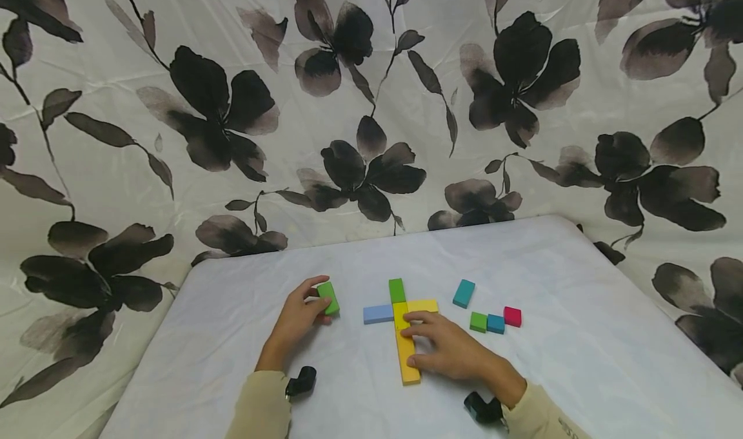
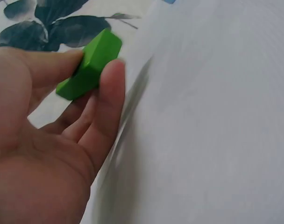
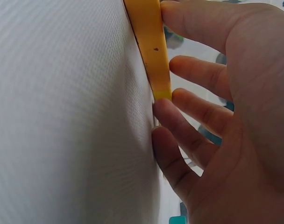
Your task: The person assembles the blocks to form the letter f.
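My left hand [image 1: 298, 316] pinches a green rectangular block [image 1: 328, 298] between thumb and fingers, left of the other blocks. The left wrist view shows the same green block [image 2: 93, 63] tilted in that grip. My right hand [image 1: 449, 349] rests its fingertips on a long upright yellow piece [image 1: 407, 355], with fairly straight fingers. In the right wrist view, fingertips touch the edge of the yellow piece [image 3: 151, 42]. At its upper end lie a green block [image 1: 396, 291], a light blue block [image 1: 378, 314] to the left and another yellow block [image 1: 426, 305] to the right, forming a cross.
Right of the cross lie a teal block [image 1: 464, 293], a small green cube [image 1: 478, 321], a blue cube [image 1: 496, 323] and a red cube [image 1: 513, 316]. A white cloth covers the table [image 1: 342, 400]. A flower-patterned curtain [image 1: 406, 104] hangs behind it.
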Motion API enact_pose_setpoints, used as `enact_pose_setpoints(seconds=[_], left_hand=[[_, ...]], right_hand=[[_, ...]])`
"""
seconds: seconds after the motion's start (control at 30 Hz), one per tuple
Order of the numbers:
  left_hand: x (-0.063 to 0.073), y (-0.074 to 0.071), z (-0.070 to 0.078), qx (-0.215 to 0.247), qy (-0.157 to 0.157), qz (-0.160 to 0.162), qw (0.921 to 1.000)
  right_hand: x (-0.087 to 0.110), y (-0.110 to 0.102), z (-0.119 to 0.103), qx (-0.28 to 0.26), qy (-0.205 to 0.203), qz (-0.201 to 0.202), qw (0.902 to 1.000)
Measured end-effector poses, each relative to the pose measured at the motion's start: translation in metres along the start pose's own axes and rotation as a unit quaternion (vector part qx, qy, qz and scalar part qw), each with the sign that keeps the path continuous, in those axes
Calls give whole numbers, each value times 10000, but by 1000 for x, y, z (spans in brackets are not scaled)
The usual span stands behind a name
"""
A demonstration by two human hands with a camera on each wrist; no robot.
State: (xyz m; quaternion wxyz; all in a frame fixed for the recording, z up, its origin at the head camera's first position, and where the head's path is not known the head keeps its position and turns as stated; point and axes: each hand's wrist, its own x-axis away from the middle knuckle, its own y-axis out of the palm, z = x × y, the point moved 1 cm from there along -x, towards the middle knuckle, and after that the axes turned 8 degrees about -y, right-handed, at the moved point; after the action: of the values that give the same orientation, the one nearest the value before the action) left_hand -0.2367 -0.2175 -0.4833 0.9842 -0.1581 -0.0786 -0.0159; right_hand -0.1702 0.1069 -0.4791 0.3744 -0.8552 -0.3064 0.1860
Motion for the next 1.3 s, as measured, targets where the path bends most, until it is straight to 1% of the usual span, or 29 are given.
enact_pose_setpoints(seconds=[0.17, 0.3, 0.57, 0.67, 0.83, 1.03, 1.17, 1.3], left_hand=[[-8, 8, 1, -75, 51, 337, 9994], [-12, 12, 6, -95, -46, 367, 9993], [-18, 22, 15, -91, -91, -73, 9999], [-21, 28, 20, -219, -164, -161, 9995], [-26, 38, 26, -502, -270, -311, 9979], [-34, 48, 33, -760, -250, -462, 9957], [-38, 55, 35, -933, -164, -539, 9940], [-41, 62, 37, -905, -209, -637, 9936]], right_hand=[[0, 0, 0, 35, -52, -2, 10000], [-1, 0, 0, 91, -89, 17, 9999], [-3, -1, 2, 213, -140, 37, 9997], [-4, -1, 2, 236, -126, 43, 9996], [-4, 0, 3, 126, -69, 10, 9999], [-3, 1, 2, 110, -34, 20, 9999], [-1, 2, 3, 85, -4, 26, 10000], [0, 3, 2, 54, -22, 47, 10000]])
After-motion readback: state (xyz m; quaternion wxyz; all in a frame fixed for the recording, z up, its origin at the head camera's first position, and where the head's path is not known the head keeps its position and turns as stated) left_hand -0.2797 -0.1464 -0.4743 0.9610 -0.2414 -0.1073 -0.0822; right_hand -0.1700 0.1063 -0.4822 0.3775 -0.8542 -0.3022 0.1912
